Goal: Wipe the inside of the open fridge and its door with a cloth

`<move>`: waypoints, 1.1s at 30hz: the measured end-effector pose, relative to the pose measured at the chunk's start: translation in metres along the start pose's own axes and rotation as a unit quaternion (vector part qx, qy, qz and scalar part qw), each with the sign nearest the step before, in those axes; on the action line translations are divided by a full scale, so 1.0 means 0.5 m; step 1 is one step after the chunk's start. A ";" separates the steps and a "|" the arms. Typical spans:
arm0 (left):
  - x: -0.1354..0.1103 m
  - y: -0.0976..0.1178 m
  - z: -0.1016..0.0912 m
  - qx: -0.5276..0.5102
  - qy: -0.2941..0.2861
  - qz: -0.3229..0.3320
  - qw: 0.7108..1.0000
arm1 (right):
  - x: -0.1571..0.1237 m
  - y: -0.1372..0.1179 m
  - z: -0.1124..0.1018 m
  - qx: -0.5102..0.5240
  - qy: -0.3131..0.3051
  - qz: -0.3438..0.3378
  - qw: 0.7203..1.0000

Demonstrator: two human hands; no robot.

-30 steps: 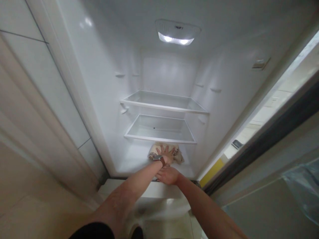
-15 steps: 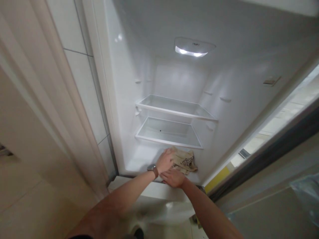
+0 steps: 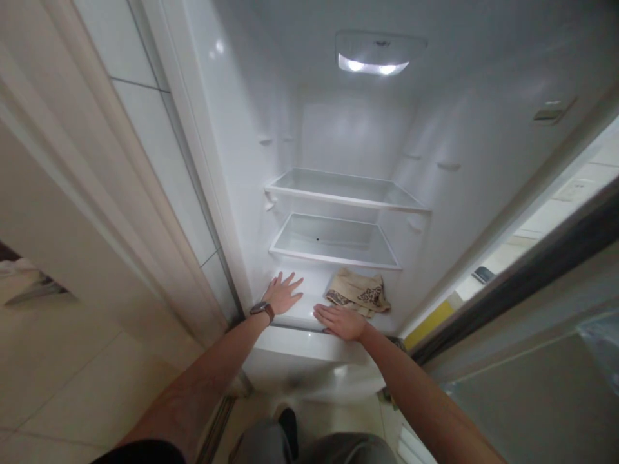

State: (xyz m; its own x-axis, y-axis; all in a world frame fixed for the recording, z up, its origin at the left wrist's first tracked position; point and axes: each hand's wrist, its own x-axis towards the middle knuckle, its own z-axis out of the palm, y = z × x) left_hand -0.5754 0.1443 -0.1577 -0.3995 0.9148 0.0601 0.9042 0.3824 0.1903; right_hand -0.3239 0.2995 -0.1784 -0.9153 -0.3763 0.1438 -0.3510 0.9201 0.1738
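Observation:
Inside an open refrigerator (image 3: pixel 242 161), a beige cloth (image 3: pixel 355 287) with dark patterned patches lies crumpled on the right of the white bottom surface (image 3: pixel 307 283). My left hand (image 3: pixel 281 295), with a watch (image 3: pixel 262 309) on its wrist, rests on that surface at the left, fingers spread and holding nothing. Close to the front edge, my right hand (image 3: pixel 341 321) lies flat, its fingers stretched to the left. It is just in front of the cloth; whether it touches the cloth's near edge I cannot tell.
Above the hands are a lower glass shelf (image 3: pixel 338 241) and an upper glass shelf (image 3: pixel 348 187). A lit lamp (image 3: pixel 380 55) is set in the ceiling. The refrigerator door (image 3: pixel 527 374) stands open at the right, and a tiled wall (image 3: pixel 159 154) runs along the left.
My left hand has left the cloth and moved left, its fingers now spread on the bottom surface. My right hand stays near the front edge. The camera view has shifted somewhat.

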 end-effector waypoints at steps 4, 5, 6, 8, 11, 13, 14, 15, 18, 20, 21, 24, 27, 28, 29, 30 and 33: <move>-0.004 0.000 -0.002 0.008 -0.009 -0.003 1.000 | 0.001 -0.001 -0.006 0.001 -0.005 0.001 1.000; -0.006 0.001 -0.002 0.010 -0.015 -0.006 1.000 | 0.001 -0.002 -0.008 0.000 -0.007 0.002 1.000; -0.009 0.004 -0.002 0.011 -0.020 -0.009 1.000 | 0.002 -0.002 -0.010 0.000 -0.009 0.002 1.000; -0.014 0.008 -0.001 0.011 -0.023 -0.013 1.000 | 0.003 -0.003 -0.012 -0.002 -0.012 0.004 1.000; -0.018 0.010 0.003 0.007 -0.012 -0.011 1.000 | 0.003 -0.004 -0.012 -0.002 -0.019 0.008 1.000; -0.017 0.009 0.004 0.004 -0.006 -0.009 1.000 | 0.004 -0.005 -0.012 -0.002 -0.021 0.009 1.000; -0.016 0.008 0.005 0.005 -0.005 -0.009 1.000 | 0.004 -0.004 -0.012 -0.002 -0.023 0.009 1.000; -0.015 0.007 0.006 0.006 -0.005 -0.009 1.000 | 0.004 -0.004 -0.013 -0.001 -0.025 0.009 1.000; -0.012 0.007 0.007 0.012 -0.010 -0.011 1.000 | 0.003 -0.001 -0.013 0.000 -0.035 0.008 0.999; -0.010 0.008 0.007 0.012 -0.014 -0.012 1.000 | 0.002 -0.002 -0.014 0.000 -0.040 0.012 0.999; -0.010 0.008 0.006 0.010 -0.016 -0.012 1.000 | 0.002 -0.005 -0.015 0.000 -0.042 0.016 0.999; -0.011 0.011 0.002 0.006 -0.020 -0.011 1.000 | 0.009 -0.021 -0.027 0.005 -0.037 0.049 0.998; -0.012 0.015 -0.002 0.008 -0.017 -0.015 1.000 | 0.027 -0.034 -0.060 0.035 -0.030 0.091 0.995; -0.012 0.015 -0.003 0.008 -0.015 -0.016 1.000 | 0.035 -0.033 -0.075 0.047 -0.030 0.119 0.991; -0.012 0.015 -0.003 0.009 -0.012 -0.017 1.000 | 0.041 -0.028 -0.090 0.052 -0.028 0.169 0.984; -0.012 0.015 -0.002 0.008 -0.010 -0.016 1.000 | 0.047 -0.021 -0.106 0.052 -0.022 0.244 0.968; -0.011 0.012 0.003 0.004 -0.005 -0.014 1.000 | 0.057 0.010 -0.137 0.061 -0.019 0.524 0.849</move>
State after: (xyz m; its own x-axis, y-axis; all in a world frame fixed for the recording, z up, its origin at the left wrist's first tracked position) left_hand -0.5676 0.1418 -0.1582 -0.4233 0.9049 0.0452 0.8937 0.4088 0.1846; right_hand -0.3384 0.2862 -0.1069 -0.7423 0.6585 0.1244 0.6451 0.7524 -0.1332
